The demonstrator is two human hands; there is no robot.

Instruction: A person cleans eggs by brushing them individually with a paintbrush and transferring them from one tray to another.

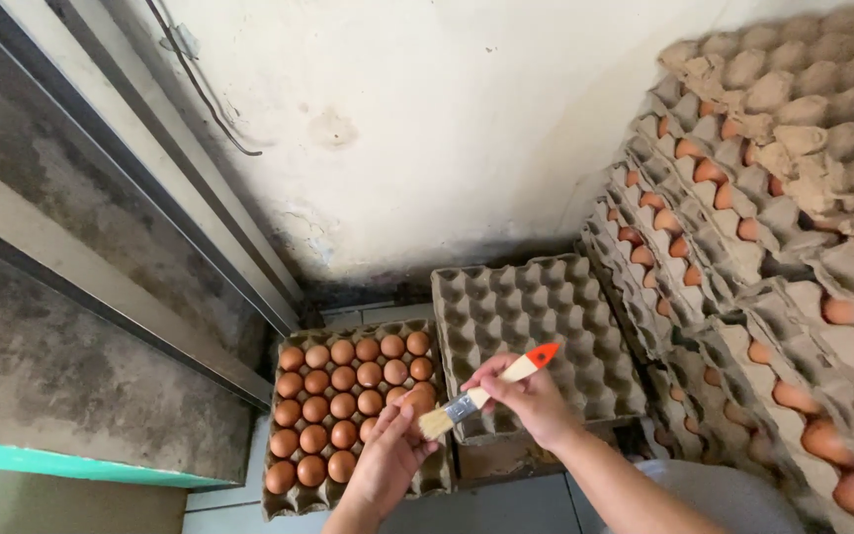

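Here, right hand (531,396) closed around wooden handle of a small paintbrush (486,392), orange tip up-right, bristles down-left. Bristles touch a brown egg (417,399) pinched in the fingers of the left hand (392,450), held just over the right edge of a filled egg tray (289,494) on the floor. Stack of empty trays (536,316) just beside, right. Tilted stacks of filled trays (724,247) lean further right. Stained white wall (427,129) behind.

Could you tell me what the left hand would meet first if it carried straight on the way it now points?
Probably the brush bristles, which already touch the egg the left hand holds; beyond that, the brown eggs in the tray. Depth is unclear.
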